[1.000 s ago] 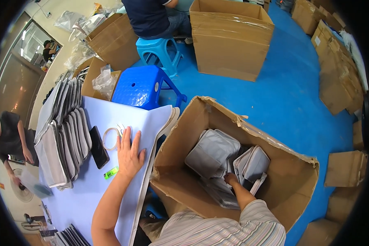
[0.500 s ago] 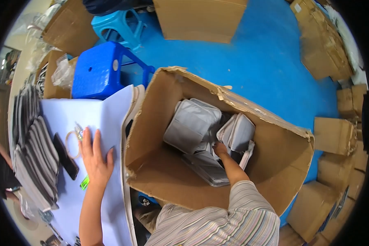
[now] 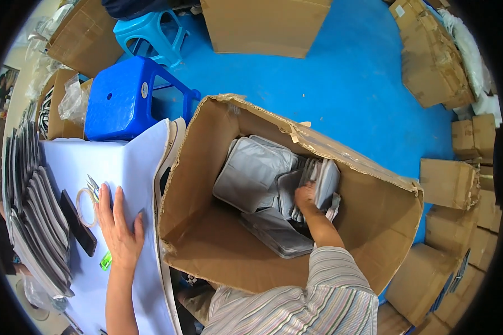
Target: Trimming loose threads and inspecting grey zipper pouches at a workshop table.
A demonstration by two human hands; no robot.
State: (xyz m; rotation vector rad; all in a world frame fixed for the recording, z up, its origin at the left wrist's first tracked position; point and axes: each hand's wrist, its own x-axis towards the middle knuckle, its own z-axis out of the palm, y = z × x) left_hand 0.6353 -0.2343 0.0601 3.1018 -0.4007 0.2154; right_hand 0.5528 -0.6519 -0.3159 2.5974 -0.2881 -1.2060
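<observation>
My left hand (image 3: 120, 231) lies flat on the white-covered table (image 3: 134, 290), fingers spread, with nothing in it. Close to its fingertips are small metal snips (image 3: 93, 188) and a roll of tape (image 3: 86, 207). My right hand (image 3: 305, 195) reaches deep into a large open cardboard box (image 3: 195, 240). Its fingers are curled around the edges of grey flat fabric pouches (image 3: 326, 184) standing close together, and the fingertips are partly hidden among them. More grey pouches (image 3: 250, 170) lean and lie at the left of the box, one flat at the bottom.
Stacked grey fabric pieces (image 3: 42, 218) line the table's left side, beside a black phone (image 3: 78, 223) and a bright green cutter (image 3: 105, 260). A blue stool (image 3: 117, 100) stands behind the table, a light-blue stool (image 3: 151, 36) beyond it. Cardboard boxes (image 3: 450, 181) are piled at right.
My right hand has shifted slightly upward among the pouches, and those around it now stand more upright and parted. My left hand stays flat on the table. The view has turned slightly.
</observation>
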